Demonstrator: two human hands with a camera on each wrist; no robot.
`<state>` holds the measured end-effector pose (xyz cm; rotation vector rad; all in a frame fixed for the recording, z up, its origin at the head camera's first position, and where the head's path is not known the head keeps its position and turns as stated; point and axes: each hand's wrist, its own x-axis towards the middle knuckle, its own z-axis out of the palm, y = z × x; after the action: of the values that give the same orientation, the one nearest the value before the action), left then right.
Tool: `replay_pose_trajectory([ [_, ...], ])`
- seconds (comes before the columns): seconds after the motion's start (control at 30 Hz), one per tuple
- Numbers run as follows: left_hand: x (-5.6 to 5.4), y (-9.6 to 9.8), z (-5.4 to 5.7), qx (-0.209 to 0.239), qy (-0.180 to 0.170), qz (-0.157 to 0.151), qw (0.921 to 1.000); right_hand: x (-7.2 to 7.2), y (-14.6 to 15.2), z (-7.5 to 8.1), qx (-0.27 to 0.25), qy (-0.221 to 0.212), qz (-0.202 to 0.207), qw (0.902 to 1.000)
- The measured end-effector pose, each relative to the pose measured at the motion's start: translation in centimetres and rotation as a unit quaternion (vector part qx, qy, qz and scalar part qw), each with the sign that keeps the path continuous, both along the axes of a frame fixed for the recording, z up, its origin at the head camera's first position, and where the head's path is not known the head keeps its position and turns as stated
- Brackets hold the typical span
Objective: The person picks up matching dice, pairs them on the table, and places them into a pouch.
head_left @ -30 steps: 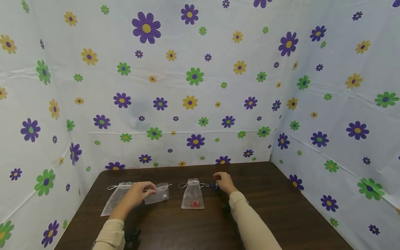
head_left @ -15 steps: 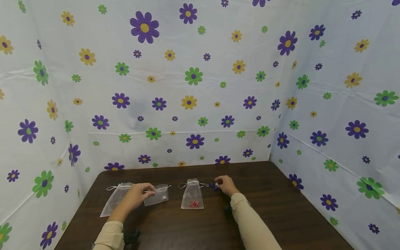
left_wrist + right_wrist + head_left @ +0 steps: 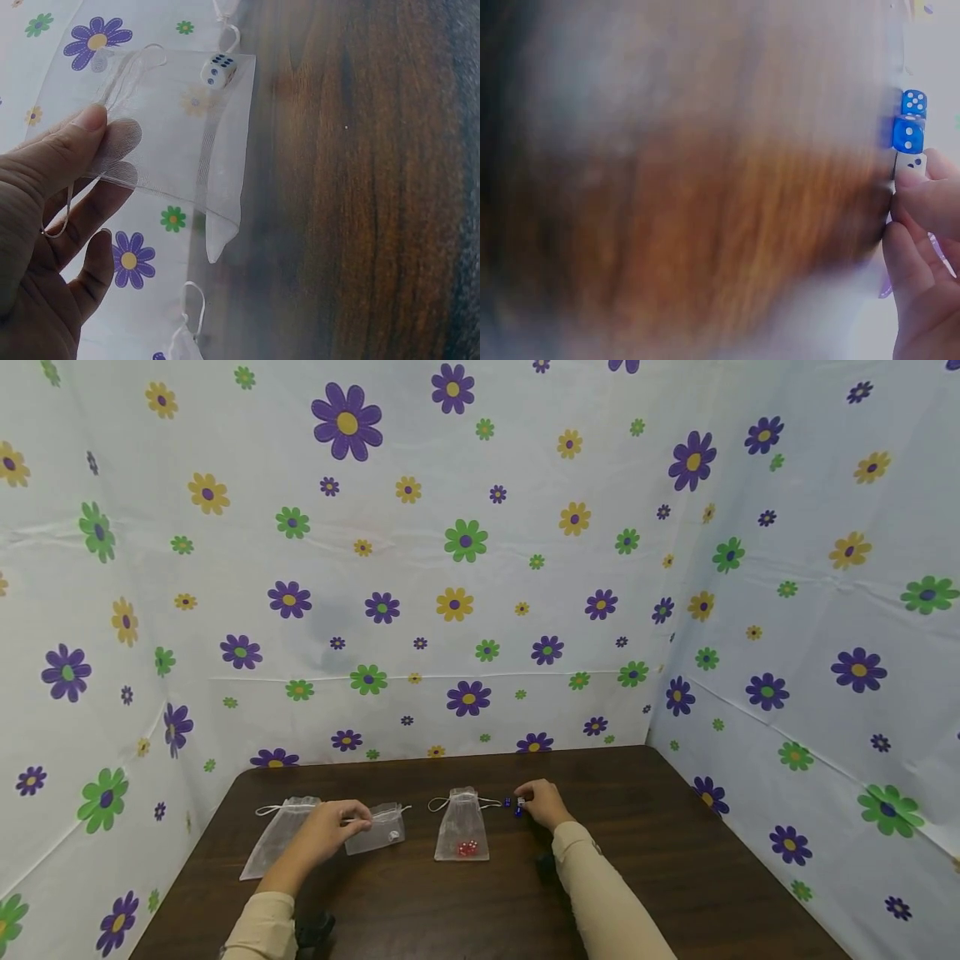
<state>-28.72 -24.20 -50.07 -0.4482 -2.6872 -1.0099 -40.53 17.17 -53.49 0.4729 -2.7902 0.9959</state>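
Observation:
My left hand (image 3: 330, 825) pinches the edge of a sheer white drawstring bag (image 3: 161, 161) between thumb and fingers. A white die (image 3: 219, 71) with dark pips shows through the mesh at the bag's far end. On the right side of the table, my right hand (image 3: 547, 806) has thumb and fingertips on another white die (image 3: 910, 162), partly covered by the thumb. Right beside that die is a blue die (image 3: 908, 136), with a second blue die (image 3: 914, 103) beyond it. Red dice (image 3: 467, 848) lie inside the middle sheer bag (image 3: 462, 818).
Another sheer bag (image 3: 273, 843) lies at the left, partly behind my left forearm. The brown wooden table (image 3: 420, 910) meets a flower-patterned cloth backdrop (image 3: 420, 718) at the back and right. White drawstring loops (image 3: 438, 805) spread from the middle bag's neck.
My right hand has lowered slightly onto the white die beside the blue dice. The left hand keeps its pinch on the bag, nearly still.

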Motion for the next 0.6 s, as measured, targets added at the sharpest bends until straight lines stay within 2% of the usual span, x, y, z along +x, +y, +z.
replay_pose_trajectory([
  [0.3,-0.1,0.3,0.0,-0.006,0.005,-0.001,1.0,0.0,-0.1,0.6,0.003,0.001,-0.007,1.0],
  [0.47,-0.2,0.6,0.1,-0.011,0.009,-0.001,0.9999,0.0,-1.1,2.3,-0.002,0.006,0.005,1.0],
  [0.6,-0.2,0.6,0.1,-0.009,0.014,-0.005,0.9998,0.1,-2.5,3.9,0.001,0.024,0.035,0.9991],
])
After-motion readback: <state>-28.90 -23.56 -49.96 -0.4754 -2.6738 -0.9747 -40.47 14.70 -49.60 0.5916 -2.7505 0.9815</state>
